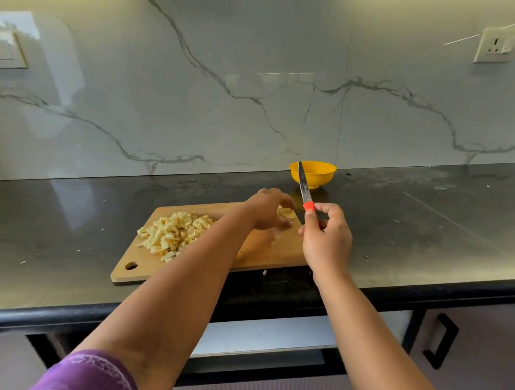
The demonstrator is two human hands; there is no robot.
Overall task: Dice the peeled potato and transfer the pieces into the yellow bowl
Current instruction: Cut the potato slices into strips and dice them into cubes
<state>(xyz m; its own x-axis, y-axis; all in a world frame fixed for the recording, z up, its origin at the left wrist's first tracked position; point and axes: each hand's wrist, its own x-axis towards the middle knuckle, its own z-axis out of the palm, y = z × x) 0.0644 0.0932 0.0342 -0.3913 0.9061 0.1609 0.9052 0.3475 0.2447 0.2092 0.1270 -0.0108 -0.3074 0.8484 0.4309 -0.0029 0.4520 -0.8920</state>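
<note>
Right hand (326, 238) gripping knife (304, 187) blade-up, left hand (269, 208) apparently pinching potato piece (287, 212)

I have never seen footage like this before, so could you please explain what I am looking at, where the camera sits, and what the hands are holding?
There is no machine here: a person wears one wide-angle camera on the head, looking forward and down at their own bare arms. A wooden cutting board lies on a dark counter. A pile of diced potato sits on the board's left part. The left hand rests its fingers on a remaining potato piece at the board's far right. The right hand grips a knife by its orange handle, blade raised and pointing away. The yellow bowl stands behind, near the marble wall.
</note>
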